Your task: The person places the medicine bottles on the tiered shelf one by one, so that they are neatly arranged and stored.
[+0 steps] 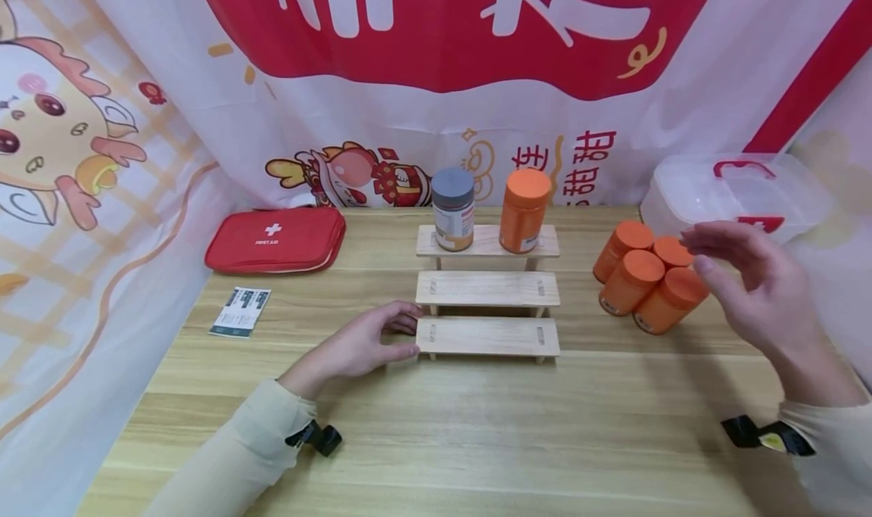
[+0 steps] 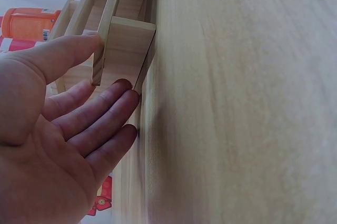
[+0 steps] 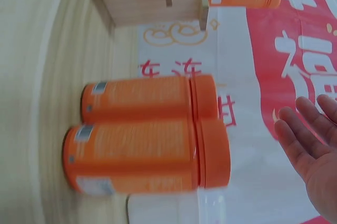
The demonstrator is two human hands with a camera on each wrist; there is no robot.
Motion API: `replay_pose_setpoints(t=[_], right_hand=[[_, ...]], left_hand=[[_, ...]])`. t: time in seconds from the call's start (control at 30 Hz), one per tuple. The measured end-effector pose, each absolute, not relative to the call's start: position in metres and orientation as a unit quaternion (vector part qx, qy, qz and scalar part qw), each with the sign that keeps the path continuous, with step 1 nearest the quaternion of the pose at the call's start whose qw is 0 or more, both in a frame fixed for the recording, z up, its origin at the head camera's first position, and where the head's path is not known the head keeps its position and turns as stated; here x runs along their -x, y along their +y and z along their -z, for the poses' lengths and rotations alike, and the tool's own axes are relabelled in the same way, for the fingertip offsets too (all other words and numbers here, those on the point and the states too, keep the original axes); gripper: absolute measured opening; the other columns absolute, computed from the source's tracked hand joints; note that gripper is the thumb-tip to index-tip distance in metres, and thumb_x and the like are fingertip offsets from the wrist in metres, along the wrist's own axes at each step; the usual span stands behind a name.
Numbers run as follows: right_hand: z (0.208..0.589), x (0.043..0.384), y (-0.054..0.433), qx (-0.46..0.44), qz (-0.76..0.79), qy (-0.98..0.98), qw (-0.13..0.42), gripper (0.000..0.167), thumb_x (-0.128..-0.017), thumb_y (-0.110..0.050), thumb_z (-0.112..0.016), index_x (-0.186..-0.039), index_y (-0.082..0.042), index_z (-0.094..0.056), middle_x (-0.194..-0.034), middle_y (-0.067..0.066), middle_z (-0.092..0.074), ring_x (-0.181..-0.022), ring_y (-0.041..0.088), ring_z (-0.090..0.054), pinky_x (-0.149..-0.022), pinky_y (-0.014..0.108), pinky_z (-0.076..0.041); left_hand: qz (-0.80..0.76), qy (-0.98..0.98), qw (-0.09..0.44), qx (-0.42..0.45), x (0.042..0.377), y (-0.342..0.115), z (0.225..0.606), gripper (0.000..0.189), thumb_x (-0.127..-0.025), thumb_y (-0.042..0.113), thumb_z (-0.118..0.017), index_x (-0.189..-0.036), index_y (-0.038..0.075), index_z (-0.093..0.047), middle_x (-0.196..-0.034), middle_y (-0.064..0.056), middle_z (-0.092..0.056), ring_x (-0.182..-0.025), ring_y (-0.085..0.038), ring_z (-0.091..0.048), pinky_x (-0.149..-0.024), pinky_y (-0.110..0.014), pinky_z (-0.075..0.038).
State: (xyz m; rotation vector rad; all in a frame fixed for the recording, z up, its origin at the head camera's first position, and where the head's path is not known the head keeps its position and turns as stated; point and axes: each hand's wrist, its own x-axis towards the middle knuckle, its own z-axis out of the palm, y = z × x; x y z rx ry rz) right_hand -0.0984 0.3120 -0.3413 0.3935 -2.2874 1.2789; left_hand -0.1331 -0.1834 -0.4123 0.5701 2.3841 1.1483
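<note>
A stepped wooden display stand [image 1: 487, 336] has three tiers. My left hand [image 1: 371, 339] is at the left end of its lowest tier, thumb by the front corner and fingers near the back one. In the left wrist view, the left hand's fingers [image 2: 105, 116] are extended, with the thumb at the board's edge. On the top tier stand a grey-lidded jar [image 1: 453, 210] and an orange jar [image 1: 524, 213]. Several more orange jars [image 1: 632, 282] stand grouped on the right. My right hand [image 1: 759, 290] hovers just right of them, fingers loosely bent, holding nothing.
A clear plastic box [image 1: 695, 199] with a red handle stands behind the grouped jars. On the left lie a red first aid pouch [image 1: 275, 239] and a printed card [image 1: 240, 312]. A patterned cloth [image 1: 381, 108] hangs behind the wooden table [image 1: 477, 434].
</note>
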Motion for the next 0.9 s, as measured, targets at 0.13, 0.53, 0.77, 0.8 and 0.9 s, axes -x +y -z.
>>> replay_pose_setpoints(t=[0.13,0.53,0.77,0.8,0.9], right_hand=[[0.344,0.089,0.323,-0.125,-0.46,-0.844,0.243,0.042,-0.098,0.011,-0.065,-0.139,0.006,-0.063,-0.125,-0.012,-0.07,-0.114,0.004,-0.066,-0.101,0.003,-0.049],[0.373,0.074,0.35,-0.048,-0.421,-0.883,0.201,0.042,-0.102,-0.001,-0.068,-0.143,-0.002,-0.061,-0.125,-0.025,-0.062,-0.113,-0.006,-0.057,-0.094,-0.006,-0.041],[0.392,0.071,0.36,-0.035,-0.428,-0.89,0.155,0.051,-0.101,-0.004,-0.072,-0.149,-0.008,-0.056,-0.128,-0.026,-0.06,-0.114,-0.01,-0.056,-0.094,-0.006,-0.041],[0.394,0.071,0.361,-0.033,-0.429,-0.89,0.151,0.052,-0.101,-0.004,-0.073,-0.15,-0.007,-0.055,-0.128,-0.026,-0.06,-0.114,-0.011,-0.056,-0.094,-0.006,-0.041],[0.398,0.07,0.362,-0.029,-0.428,-0.892,0.144,0.055,-0.1,-0.005,-0.074,-0.151,-0.006,-0.053,-0.129,-0.027,-0.058,-0.115,-0.012,-0.056,-0.094,-0.006,-0.041]], left_hand=[[-0.411,0.861,0.216,-0.207,0.133,-0.184,0.412,0.052,-0.099,0.021,-0.08,-0.146,0.011,-0.06,-0.137,-0.006,-0.071,-0.132,-0.028,-0.066,-0.121,-0.055,-0.049],[-0.407,0.863,0.214,-0.208,0.134,-0.184,0.414,0.052,-0.099,0.022,-0.08,-0.146,0.012,-0.059,-0.138,-0.006,-0.071,-0.132,-0.028,-0.066,-0.122,-0.055,-0.048],[-0.406,0.864,0.216,-0.207,0.135,-0.184,0.414,0.051,-0.1,0.022,-0.08,-0.146,0.012,-0.059,-0.138,-0.006,-0.071,-0.133,-0.027,-0.066,-0.121,-0.055,-0.048],[-0.405,0.864,0.216,-0.207,0.135,-0.184,0.414,0.051,-0.1,0.022,-0.08,-0.146,0.012,-0.059,-0.138,-0.006,-0.071,-0.133,-0.027,-0.066,-0.121,-0.055,-0.048],[-0.404,0.865,0.216,-0.205,0.135,-0.184,0.414,0.051,-0.1,0.022,-0.08,-0.146,0.013,-0.06,-0.138,-0.004,-0.071,-0.132,-0.026,-0.066,-0.121,-0.054,-0.048]])
